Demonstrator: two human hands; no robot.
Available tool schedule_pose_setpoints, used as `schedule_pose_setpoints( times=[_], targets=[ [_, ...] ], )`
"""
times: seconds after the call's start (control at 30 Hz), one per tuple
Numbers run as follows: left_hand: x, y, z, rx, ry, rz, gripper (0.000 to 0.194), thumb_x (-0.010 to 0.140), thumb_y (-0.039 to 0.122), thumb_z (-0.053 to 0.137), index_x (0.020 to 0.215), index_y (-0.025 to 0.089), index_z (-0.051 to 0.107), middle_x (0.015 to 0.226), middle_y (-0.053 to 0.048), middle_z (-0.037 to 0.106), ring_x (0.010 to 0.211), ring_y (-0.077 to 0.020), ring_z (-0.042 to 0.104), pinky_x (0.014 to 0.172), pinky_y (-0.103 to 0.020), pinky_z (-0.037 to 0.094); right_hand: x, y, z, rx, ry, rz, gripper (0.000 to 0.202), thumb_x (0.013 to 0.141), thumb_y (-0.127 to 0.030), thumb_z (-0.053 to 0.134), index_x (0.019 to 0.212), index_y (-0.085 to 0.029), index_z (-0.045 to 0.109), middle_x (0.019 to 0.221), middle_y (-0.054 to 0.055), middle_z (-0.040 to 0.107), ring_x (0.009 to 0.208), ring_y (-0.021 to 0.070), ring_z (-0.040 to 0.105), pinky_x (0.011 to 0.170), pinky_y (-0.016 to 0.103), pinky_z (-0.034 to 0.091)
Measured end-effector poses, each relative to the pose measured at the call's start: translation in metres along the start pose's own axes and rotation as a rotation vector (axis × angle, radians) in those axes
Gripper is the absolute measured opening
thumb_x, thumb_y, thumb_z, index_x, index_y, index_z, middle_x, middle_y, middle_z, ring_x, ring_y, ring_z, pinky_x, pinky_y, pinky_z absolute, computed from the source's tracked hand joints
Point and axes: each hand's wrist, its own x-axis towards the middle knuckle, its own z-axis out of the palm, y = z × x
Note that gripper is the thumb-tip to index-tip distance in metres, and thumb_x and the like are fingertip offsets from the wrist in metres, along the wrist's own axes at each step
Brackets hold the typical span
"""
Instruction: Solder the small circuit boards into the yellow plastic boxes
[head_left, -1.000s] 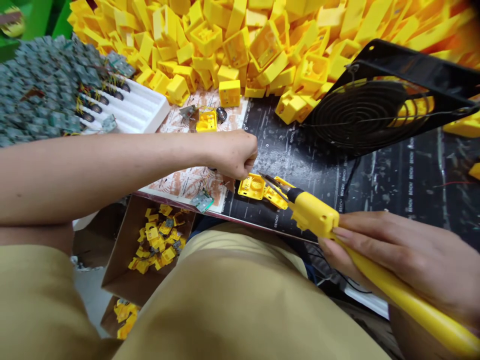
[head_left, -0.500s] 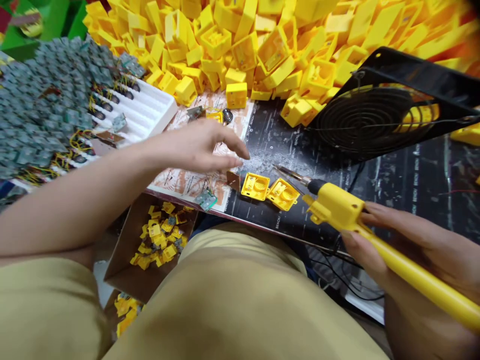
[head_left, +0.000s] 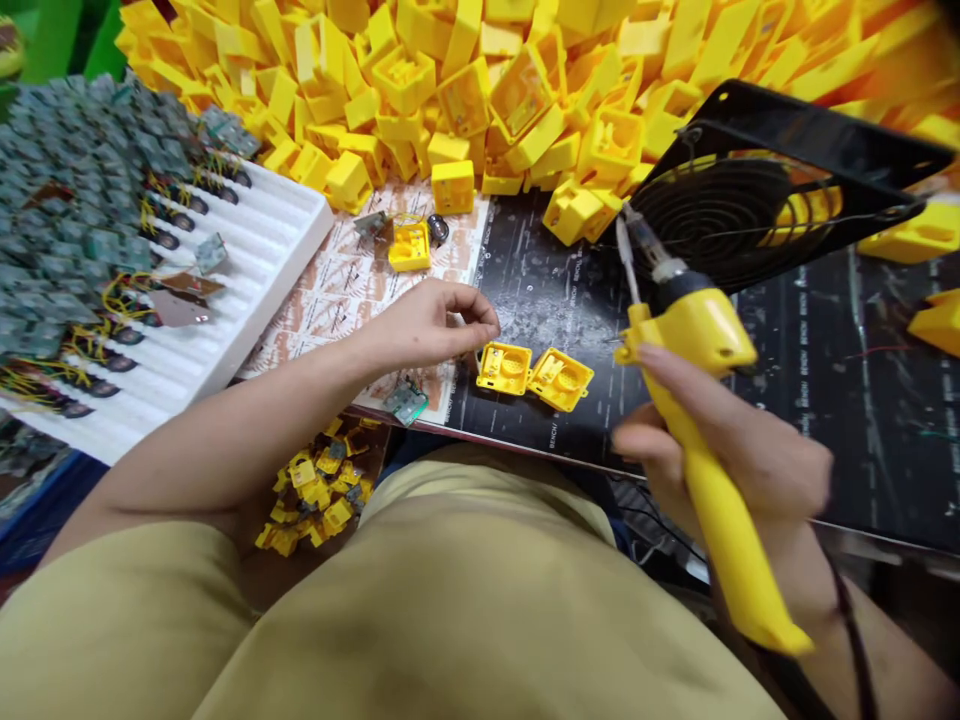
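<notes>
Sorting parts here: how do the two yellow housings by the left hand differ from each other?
The left housing sits square to the mat edge and nearest the left hand; the right housing is turned askew, nearer the soldering iron. Both lie open side up and touch.

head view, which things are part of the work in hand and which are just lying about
In hand: soldering iron in right hand; two open yellow shells by left hand.

Lying about: yellow shell heap, circuit boards, white tray, black fan.
</notes>
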Motion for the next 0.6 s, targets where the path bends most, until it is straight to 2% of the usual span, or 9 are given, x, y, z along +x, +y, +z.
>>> schedule_pose_setpoints(
  times=[0.07, 0.13, 0.17, 0.23, 0.33, 0.4, 0.47, 0.53, 0.6],
  targets=[
    [0.0, 0.003, -0.004, 0.111, -0.035, 0.065, 0.009, 0.077, 0.021, 0.063, 0.077, 0.015, 0.068, 0.072, 0.0, 0.068, 0.067, -0.0108, 0.061, 0.07, -0.025, 0.048, 0.014, 0.002, 0.015, -0.026, -0.032, -0.045, 0.027, 0.09, -0.02, 0.064, 0.117, -0.024, 0.059, 0.084, -0.002, 0.073, 0.064, 0.0097, 0.067, 0.067, 0.02, 0.054],
    [-0.001, 0.005, -0.006, 0.255, -0.059, 0.117, 0.008, 0.076, 0.021, 0.064, 0.076, 0.016, 0.07, 0.073, -0.001, 0.07, 0.072, -0.013, 0.062, 0.08, -0.029, 0.048, 0.024, 0.001, 0.034, -0.004, -0.068, -0.095, 0.019, 0.088, -0.03, 0.067, 0.104, -0.022, 0.06, 0.093, 0.001, 0.073, 0.085, 0.0156, 0.07, 0.089, 0.03, 0.054],
    [-0.001, 0.006, -0.007, 0.328, -0.07, 0.132, 0.008, 0.076, 0.021, 0.064, 0.076, 0.016, 0.07, 0.073, -0.001, 0.07, 0.074, -0.0139, 0.063, 0.085, -0.033, 0.047, 0.027, 0.001, 0.043, 0.008, -0.101, -0.12, 0.025, 0.087, -0.036, 0.069, 0.105, -0.021, 0.059, 0.098, 0.004, 0.072, 0.094, 0.0193, 0.07, 0.099, 0.038, 0.05],
    [0.0, 0.01, -0.007, 0.455, -0.096, 0.143, 0.007, 0.077, 0.02, 0.064, 0.078, 0.017, 0.071, 0.075, 0.0, 0.071, 0.079, -0.0153, 0.064, 0.097, -0.039, 0.041, 0.029, 0.002, 0.06, 0.015, -0.143, -0.151, 0.029, 0.088, -0.037, 0.067, 0.109, -0.02, 0.056, 0.096, 0.005, 0.071, 0.094, 0.0207, 0.069, 0.105, 0.045, 0.045],
    [0.006, 0.018, -0.004, 0.591, -0.165, 0.137, 0.008, 0.078, 0.018, 0.063, 0.076, 0.018, 0.07, 0.073, 0.001, 0.07, 0.081, -0.0163, 0.063, 0.104, -0.045, 0.033, 0.028, 0.004, 0.073, -0.025, -0.112, -0.114, 0.029, 0.09, -0.029, 0.065, 0.114, -0.019, 0.054, 0.092, 0.005, 0.071, 0.083, 0.019, 0.069, 0.1, 0.044, 0.046],
    [0.01, 0.022, -0.001, 0.674, -0.217, 0.134, 0.01, 0.078, 0.018, 0.061, 0.072, 0.018, 0.07, 0.069, 0.001, 0.069, 0.079, -0.0167, 0.062, 0.105, -0.046, 0.031, 0.028, 0.005, 0.069, -0.02, -0.089, -0.112, 0.035, 0.088, -0.032, 0.068, 0.118, -0.019, 0.054, 0.096, 0.005, 0.071, 0.084, 0.0191, 0.069, 0.103, 0.046, 0.044],
    [0.014, 0.025, 0.001, 0.735, -0.257, 0.139, 0.012, 0.078, 0.017, 0.059, 0.072, 0.018, 0.07, 0.069, 0.001, 0.069, 0.075, -0.016, 0.061, 0.105, -0.047, 0.029, 0.027, 0.003, 0.052, 0.003, -0.036, -0.128, 0.037, 0.085, -0.033, 0.071, 0.117, -0.02, 0.056, 0.093, 0.003, 0.072, 0.08, 0.0169, 0.069, 0.103, 0.042, 0.045],
    [0.017, 0.025, 0.002, 0.764, -0.275, 0.139, 0.013, 0.078, 0.019, 0.059, 0.074, 0.019, 0.071, 0.072, 0.001, 0.07, 0.074, -0.0157, 0.06, 0.103, -0.045, 0.029, 0.025, -0.001, 0.023, 0.01, 0.014, -0.104, 0.034, 0.085, -0.03, 0.072, 0.115, -0.022, 0.059, 0.083, -0.001, 0.071, 0.071, 0.0131, 0.066, 0.09, 0.029, 0.052],
    [0.018, 0.025, 0.002, 0.784, -0.288, 0.125, 0.012, 0.078, 0.02, 0.059, 0.075, 0.019, 0.071, 0.074, 0.001, 0.071, 0.075, -0.0163, 0.061, 0.101, -0.043, 0.031, 0.018, -0.004, -0.009, -0.001, -0.074, -0.043, 0.035, 0.093, -0.032, 0.06, 0.127, -0.026, 0.056, 0.073, -0.004, 0.068, 0.066, 0.0111, 0.064, 0.076, 0.022, 0.052]
  ],
)
